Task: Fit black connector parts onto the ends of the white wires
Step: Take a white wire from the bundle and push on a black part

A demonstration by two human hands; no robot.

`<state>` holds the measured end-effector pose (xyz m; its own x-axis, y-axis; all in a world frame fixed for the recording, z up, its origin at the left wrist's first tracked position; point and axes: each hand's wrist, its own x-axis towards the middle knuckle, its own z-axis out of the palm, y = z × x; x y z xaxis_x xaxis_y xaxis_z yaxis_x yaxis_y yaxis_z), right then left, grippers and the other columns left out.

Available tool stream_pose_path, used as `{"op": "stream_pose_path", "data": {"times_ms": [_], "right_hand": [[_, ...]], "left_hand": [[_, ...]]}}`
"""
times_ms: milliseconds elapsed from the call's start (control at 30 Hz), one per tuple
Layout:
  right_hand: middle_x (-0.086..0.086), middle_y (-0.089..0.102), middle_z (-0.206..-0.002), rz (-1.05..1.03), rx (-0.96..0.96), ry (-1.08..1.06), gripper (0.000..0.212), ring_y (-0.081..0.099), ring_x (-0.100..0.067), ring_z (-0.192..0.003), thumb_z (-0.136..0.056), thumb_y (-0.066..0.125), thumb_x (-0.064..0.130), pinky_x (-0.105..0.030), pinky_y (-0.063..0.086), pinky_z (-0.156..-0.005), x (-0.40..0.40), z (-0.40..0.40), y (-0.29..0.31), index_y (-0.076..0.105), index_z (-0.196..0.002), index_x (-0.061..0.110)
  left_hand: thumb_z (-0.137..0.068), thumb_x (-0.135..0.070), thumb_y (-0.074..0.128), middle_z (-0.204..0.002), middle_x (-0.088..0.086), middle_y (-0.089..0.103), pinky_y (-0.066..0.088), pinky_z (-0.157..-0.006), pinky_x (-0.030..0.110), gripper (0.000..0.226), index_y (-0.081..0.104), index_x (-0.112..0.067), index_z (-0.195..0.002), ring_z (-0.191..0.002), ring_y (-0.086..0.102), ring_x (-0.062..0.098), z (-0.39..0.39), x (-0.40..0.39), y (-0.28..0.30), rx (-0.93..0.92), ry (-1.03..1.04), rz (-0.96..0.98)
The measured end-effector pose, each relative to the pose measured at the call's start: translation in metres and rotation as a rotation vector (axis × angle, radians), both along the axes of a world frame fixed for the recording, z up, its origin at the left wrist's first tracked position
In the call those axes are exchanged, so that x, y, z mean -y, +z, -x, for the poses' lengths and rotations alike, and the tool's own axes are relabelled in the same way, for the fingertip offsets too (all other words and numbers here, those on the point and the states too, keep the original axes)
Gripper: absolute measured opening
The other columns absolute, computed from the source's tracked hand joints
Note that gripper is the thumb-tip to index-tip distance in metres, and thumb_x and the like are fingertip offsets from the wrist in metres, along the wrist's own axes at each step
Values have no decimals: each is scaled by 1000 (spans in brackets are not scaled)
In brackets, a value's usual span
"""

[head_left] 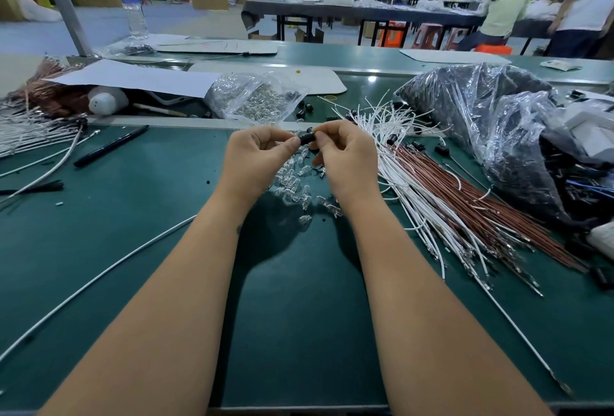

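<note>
Left hand (pixel 257 149) pinches something hidden, can't tell what | one black connector (pixel 307 138), centre frame, lies left-right between both hands' fingertips | right hand (pixel 345 153) grasps its right end, nearer the wires | white wires (pixel 398 163) piled right of centre, too many to count | several loose connectors scattered beyond

hands: left hand (pixel 257 149) and right hand (pixel 345 153) pinch black connector (pixel 307 139)
below: clear bulbs (pixel 295 179)
right: white wires (pixel 408 183), brown wires (pixel 471 203)
surface: green table (pixel 149 216)
</note>
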<state>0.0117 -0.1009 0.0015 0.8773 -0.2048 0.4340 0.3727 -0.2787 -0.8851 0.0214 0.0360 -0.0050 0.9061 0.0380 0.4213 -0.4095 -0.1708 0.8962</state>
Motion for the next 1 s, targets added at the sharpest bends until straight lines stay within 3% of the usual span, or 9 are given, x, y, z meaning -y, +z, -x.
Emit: {"op": "stream_pose_path", "data": {"times_ms": [200, 267, 400, 533, 600, 700, 767, 867, 1000], "right_hand": [[-7, 65, -75, -79, -44, 117, 6, 58, -15, -57, -93, 61, 13, -28, 52, -57, -4, 2, -2, 65, -90, 16], [-7, 64, -70, -79, -48, 129, 7, 58, -13, -55, -93, 61, 9, -31, 53, -58, -6, 1, -3, 66, -89, 11], [-5, 61, -67, -196, -76, 118, 10, 56, -9, -52, -94, 57, 6, -25, 51, -54, -3, -1, -2, 64, -88, 7], [-3, 60, -63, -208, -83, 103, 14, 54, -6, -47, -95, 57, 8, -18, 46, -49, 0, -2, -2, 64, -83, 12], [-5, 60, -66, -143, -91, 87, 14, 55, -9, -50, -95, 57, 11, -23, 47, -51, 2, -2, 0, 64, -83, 12], [-3, 60, -68, 224, -59, 48, 19, 54, -16, -57, -97, 55, 24, -30, 45, -56, 13, -1, -1, 65, -83, 14], [3, 55, -61, 441, -49, -17, 27, 48, -11, -52, -99, 50, 34, -26, 37, -50, 22, 2, 0, 59, -77, 21], [5, 48, -58, 453, -50, -254, 35, 39, -7, -48, -101, 42, 29, -20, 26, -46, 43, 0, 5, 47, -67, 23], [-11, 65, -93, 571, -222, -769, 26, 55, -26, -89, -97, 39, 18, -32, 39, -73, 81, 0, 2, 63, -93, 10]], "left_hand": [[-83, -14, 74, -76, 35, 63, 48, -65, 40, 4, 72, -16, -80, -66, 52, 22, 4, 7, 3, -8, 1, -5], [-85, -6, 71, -78, 21, 70, 56, -76, 37, 5, 72, -8, -89, -71, 62, 17, 5, 9, 5, -27, -50, 14], [-91, 5, 58, -58, -15, 64, 39, -51, 3, 19, 68, 1, -107, -45, 54, -8, 3, 12, 5, -71, -100, 23], [-92, 3, 55, -45, -20, 56, 35, -49, 1, 23, 67, 0, -112, -42, 49, -9, 3, 13, 3, -89, -111, -23], [-90, 1, 60, -63, -10, 69, 43, -62, 8, 19, 70, -6, -105, -55, 55, -6, 5, 15, 4, -79, -96, -16], [-84, -3, 70, -89, 33, 68, 48, -78, 37, 12, 72, -12, -91, -76, 54, 21, 6, 18, 4, -72, -93, 2], [-82, -6, 73, -78, 31, 64, 41, -70, 37, 10, 73, -15, -84, -71, 46, 24, 4, 19, 2, -64, -76, 6], [-83, -12, 73, -62, 10, 54, 30, -58, 31, 11, 73, -22, -80, -58, 37, 19, 4, 19, -2, -32, -15, -33], [-84, -16, 72, -49, -4, 42, 26, -51, 24, 11, 72, -26, -79, -46, 30, 10, 3, 20, -7, 20, 34, -160]]}}
